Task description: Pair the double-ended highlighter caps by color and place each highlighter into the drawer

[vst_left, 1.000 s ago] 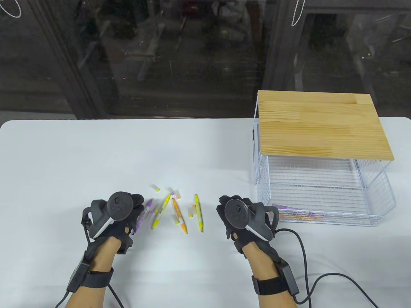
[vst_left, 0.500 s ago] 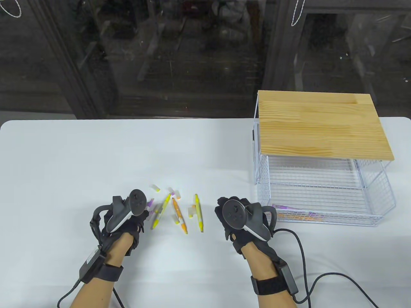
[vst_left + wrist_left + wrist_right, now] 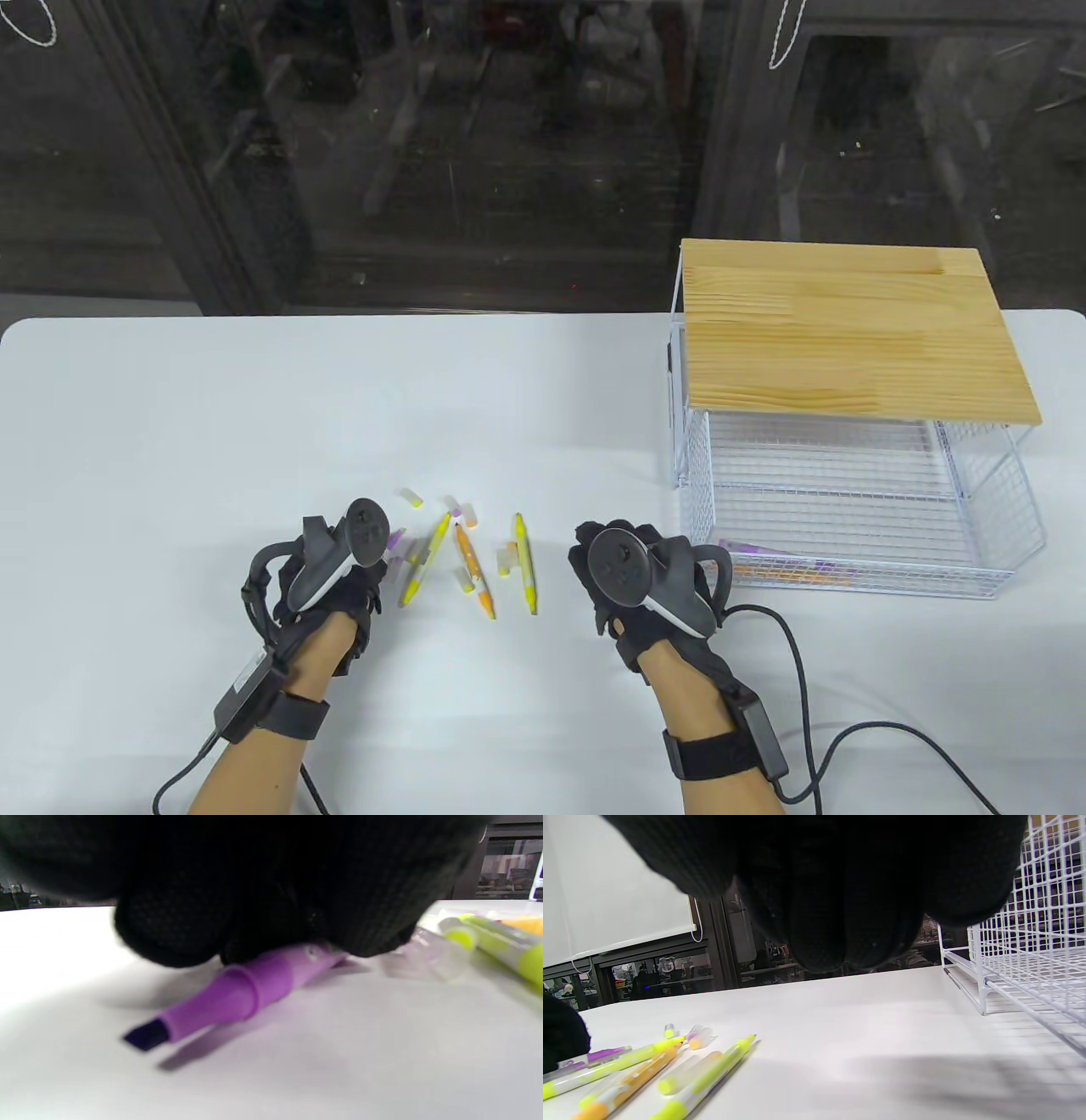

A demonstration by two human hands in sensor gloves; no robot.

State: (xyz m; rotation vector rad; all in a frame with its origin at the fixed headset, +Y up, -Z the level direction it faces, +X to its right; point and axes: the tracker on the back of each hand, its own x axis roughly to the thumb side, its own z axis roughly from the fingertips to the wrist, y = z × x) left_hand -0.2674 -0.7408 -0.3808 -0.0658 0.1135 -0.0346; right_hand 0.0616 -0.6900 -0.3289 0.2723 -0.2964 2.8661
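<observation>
Left hand: my left hand (image 3: 327, 586) sits toward the front edge of the surface (image 3: 170, 407), left of its middle. In the left wrist view its fingers (image 3: 178, 929) are pressed down on the purple highlighter (image 3: 237, 993); whether they are curled round it I cannot tell.
Purple highlighter: it lies on the surface with its dark chisel tip bare and pointing away from the hand. Risk: the bare tip could mark the surface or the glove if I drag it, and the round barrel could roll out from under the fingers if I lift before I have it pinched.
Loose caps: a clear cap (image 3: 424, 952) lies just beside the purple barrel, and more small caps (image 3: 412, 498) sit behind the cluster. Risk: sweeping the hand through could scatter them, or I could fit a wrong colour.
Other highlighters: a yellow one (image 3: 422, 560), an orange one (image 3: 473, 571) and another yellow one (image 3: 526, 564) lie side by side between my hands. Risk: nudging them could send them toward the front edge.
Right hand: my right hand (image 3: 640, 581) rests near the front edge, fingers hanging loose and holding nothing.
Drawer: the wire drawer (image 3: 857, 509) stands pulled out at the right side of the surface, with highlighters already lying along its front wall. Risk: a pen dropped carelessly could catch on the rim.
</observation>
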